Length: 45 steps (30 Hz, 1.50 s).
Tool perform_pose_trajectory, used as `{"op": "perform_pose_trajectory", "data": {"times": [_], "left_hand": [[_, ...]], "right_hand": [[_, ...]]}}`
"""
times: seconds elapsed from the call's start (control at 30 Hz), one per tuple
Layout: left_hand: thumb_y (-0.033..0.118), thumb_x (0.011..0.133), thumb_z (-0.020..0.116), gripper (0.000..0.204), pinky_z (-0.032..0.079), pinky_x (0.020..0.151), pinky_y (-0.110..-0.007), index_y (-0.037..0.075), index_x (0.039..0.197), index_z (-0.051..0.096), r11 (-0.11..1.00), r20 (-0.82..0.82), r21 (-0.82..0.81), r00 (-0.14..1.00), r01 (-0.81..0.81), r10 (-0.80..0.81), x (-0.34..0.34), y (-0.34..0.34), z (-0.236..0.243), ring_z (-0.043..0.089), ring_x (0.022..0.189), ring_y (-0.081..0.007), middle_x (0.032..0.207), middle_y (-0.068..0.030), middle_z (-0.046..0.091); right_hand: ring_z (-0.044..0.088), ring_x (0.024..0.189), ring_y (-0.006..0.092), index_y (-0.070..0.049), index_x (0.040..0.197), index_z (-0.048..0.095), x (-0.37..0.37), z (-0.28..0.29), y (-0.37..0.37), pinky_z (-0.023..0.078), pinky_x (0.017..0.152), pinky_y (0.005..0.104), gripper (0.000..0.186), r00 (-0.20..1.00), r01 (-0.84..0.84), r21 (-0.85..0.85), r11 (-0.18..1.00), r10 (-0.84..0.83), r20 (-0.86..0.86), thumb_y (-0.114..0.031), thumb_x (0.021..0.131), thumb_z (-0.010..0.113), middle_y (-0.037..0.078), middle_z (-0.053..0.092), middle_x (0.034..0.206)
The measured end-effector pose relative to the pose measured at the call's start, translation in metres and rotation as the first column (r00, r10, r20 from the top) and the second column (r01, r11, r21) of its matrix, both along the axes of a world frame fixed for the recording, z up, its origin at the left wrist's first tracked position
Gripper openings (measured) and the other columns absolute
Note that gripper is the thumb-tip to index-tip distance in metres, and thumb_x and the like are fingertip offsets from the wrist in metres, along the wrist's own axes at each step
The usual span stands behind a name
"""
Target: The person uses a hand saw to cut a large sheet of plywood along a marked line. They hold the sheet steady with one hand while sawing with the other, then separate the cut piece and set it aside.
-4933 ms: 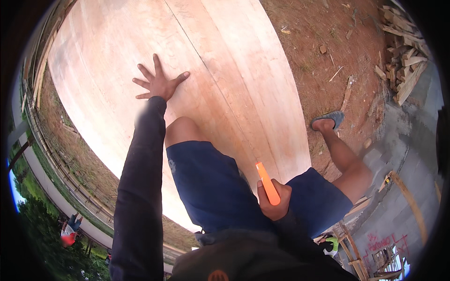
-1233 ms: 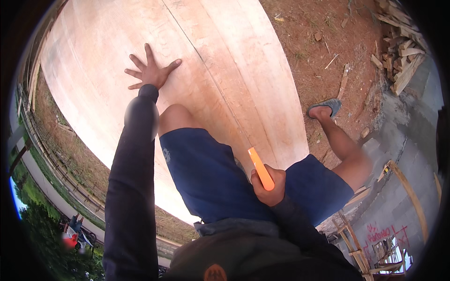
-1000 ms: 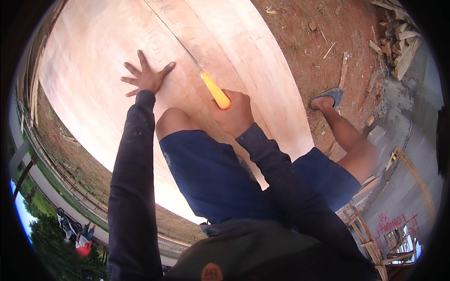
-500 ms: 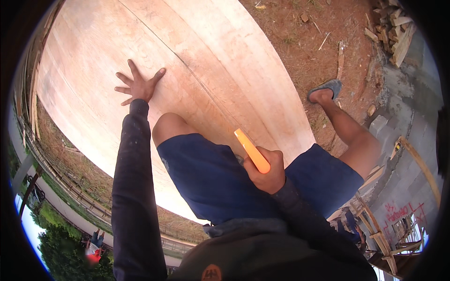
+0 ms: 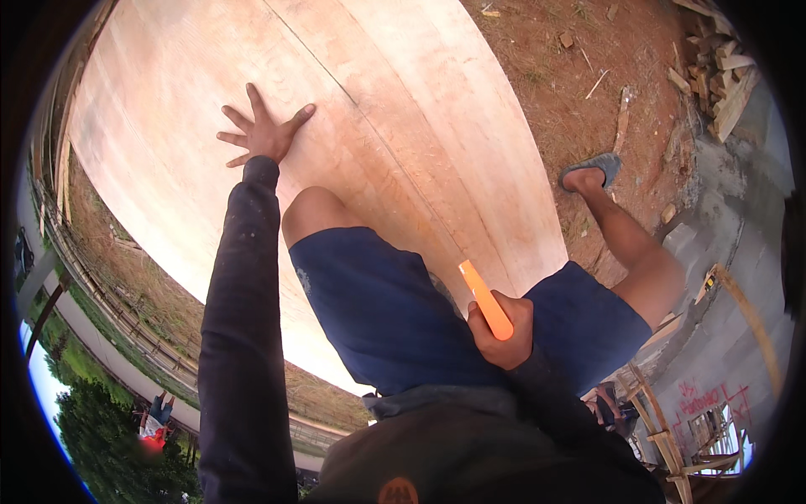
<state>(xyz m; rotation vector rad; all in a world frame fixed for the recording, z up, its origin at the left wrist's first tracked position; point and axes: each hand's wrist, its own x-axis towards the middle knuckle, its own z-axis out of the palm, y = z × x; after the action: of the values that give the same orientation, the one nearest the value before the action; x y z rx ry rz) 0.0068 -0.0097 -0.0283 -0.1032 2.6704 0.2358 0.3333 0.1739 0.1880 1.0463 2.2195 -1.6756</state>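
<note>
A large pale plywood sheet (image 5: 193,168) spreads out under me, with a thin dark line running along it. My left hand (image 5: 264,134) lies flat on the sheet, left of that line, fingers spread. Close to my body, between my thighs, my right hand (image 5: 508,336) is wrapped around the orange handle of what looks like a handsaw (image 5: 485,298). The handle's tip points up along the dark line. I cannot make out the blade. My left knee (image 5: 312,214) rests over the sheet.
My right foot in a grey slipper (image 5: 598,172) stands on reddish soil beside the sheet. Scrap wood (image 5: 726,84) is piled at the far right, near grey concrete (image 5: 722,218). A curved wooden strip (image 5: 747,311) lies at right. Another person (image 5: 155,424) appears small at lower left.
My right hand has drawn back toward my body with the orange handle. The left hand stays flat on the sheet; the whole view has shifted slightly.
</note>
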Motion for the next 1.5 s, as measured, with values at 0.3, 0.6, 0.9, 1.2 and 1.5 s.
{"op": "perform_pose_trajectory", "data": {"times": [0.3, 0.6, 0.9, 1.2, 1.5], "left_hand": [[0.086, 0.056, 0.073, 0.136, 0.0, 0.096, -0.089, 0.035, 0.16, 0.001, 0.999, 0.006, -0.002, 0.999, 0.038, -0.038, -0.001, 0.015, -0.004, -0.019, 0.145, -0.0568, 0.164, -0.0212, -0.018], [0.086, 0.057, 0.073, 0.136, 0.0, 0.096, -0.089, 0.036, 0.16, 0.002, 1.0, 0.005, 0.002, 1.0, 0.006, -0.006, -0.002, 0.001, 0.005, -0.02, 0.145, -0.0567, 0.164, -0.0212, -0.018], [0.087, 0.056, 0.072, 0.135, -0.001, 0.096, -0.089, 0.037, 0.16, 0.002, 0.999, 0.004, 0.009, 0.999, 0.036, -0.036, -0.001, 0.014, -0.006, -0.02, 0.144, -0.0572, 0.164, -0.0216, -0.018], [0.088, 0.055, 0.072, 0.136, 0.0, 0.097, -0.089, 0.036, 0.16, 0.002, 1.0, -0.006, -0.013, 1.0, 0.019, -0.019, -0.001, 0.0, -0.002, -0.02, 0.145, -0.057, 0.164, -0.0213, -0.018], [0.088, 0.056, 0.072, 0.136, -0.001, 0.095, -0.089, 0.036, 0.16, 0.002, 0.999, -0.022, -0.003, 0.998, 0.051, -0.051, -0.001, 0.012, -0.012, -0.021, 0.144, -0.0584, 0.164, -0.0226, -0.017]], "right_hand": [[0.062, 0.065, 0.0441, 0.006, 0.073, 0.061, -0.217, -0.136, -0.002, 0.049, 0.065, 0.0477, 0.031, 0.999, -0.026, 0.209, 0.978, 0.019, 0.035, -0.024, 0.079, 0.066, 0.026, 0.062, 0.067], [0.06, 0.053, 0.0168, 0.005, 0.082, 0.065, 0.005, 0.003, -0.001, 0.047, 0.053, 0.0311, 0.007, 0.999, -0.027, 0.024, 0.999, 0.026, 0.034, -0.002, 0.082, 0.066, 0.013, 0.059, 0.059], [0.064, 0.068, 0.0454, 0.006, 0.072, 0.061, -0.211, -0.131, -0.008, 0.051, 0.065, 0.0467, 0.032, 0.999, -0.015, 0.174, 0.985, 0.007, 0.049, -0.025, 0.08, 0.067, 0.026, 0.063, 0.069], [0.057, 0.051, 0.0119, 0.006, 0.076, 0.062, 0.017, 0.006, 0.002, 0.044, 0.051, 0.0294, 0.009, 0.999, -0.032, 0.029, 0.999, 0.03, 0.037, -0.001, 0.083, 0.064, 0.01, 0.057, 0.056], [0.048, 0.052, 0.0268, 0.004, 0.068, 0.056, -0.173, -0.119, 0.005, 0.043, 0.053, 0.0393, 0.025, 1.0, 0.013, 0.093, 0.996, -0.014, 0.006, -0.014, 0.083, 0.065, 0.019, 0.05, 0.056]]}}
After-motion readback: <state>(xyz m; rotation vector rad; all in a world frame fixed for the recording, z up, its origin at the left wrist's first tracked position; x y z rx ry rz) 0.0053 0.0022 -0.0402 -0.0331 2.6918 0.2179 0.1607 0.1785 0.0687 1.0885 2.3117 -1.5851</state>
